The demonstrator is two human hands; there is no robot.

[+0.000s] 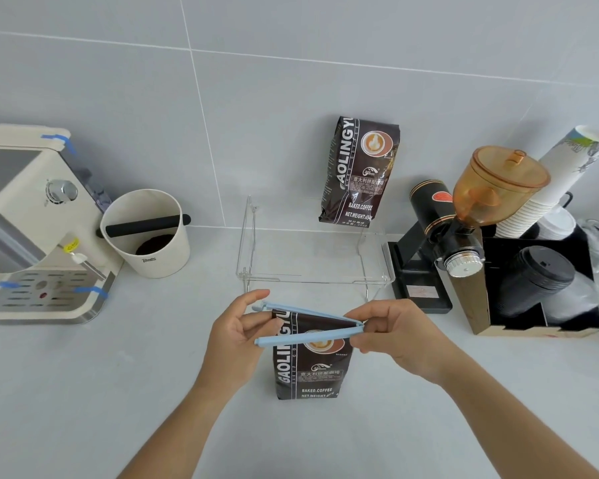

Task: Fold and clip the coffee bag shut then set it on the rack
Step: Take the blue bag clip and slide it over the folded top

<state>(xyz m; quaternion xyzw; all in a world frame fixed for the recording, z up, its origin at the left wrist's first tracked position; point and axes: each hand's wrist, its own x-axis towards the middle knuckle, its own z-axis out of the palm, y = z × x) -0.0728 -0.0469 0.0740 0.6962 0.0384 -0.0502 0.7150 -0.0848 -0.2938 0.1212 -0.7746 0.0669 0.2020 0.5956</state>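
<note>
A dark brown foil coffee bag stands on the pale grey tabletop, at 6 o'clock from the clear plastic rack. The left hand pinches the open end of a long light blue plastic clip, and the right hand pinches its hinge. The clip's two arms gape around the bag's top.
</note>
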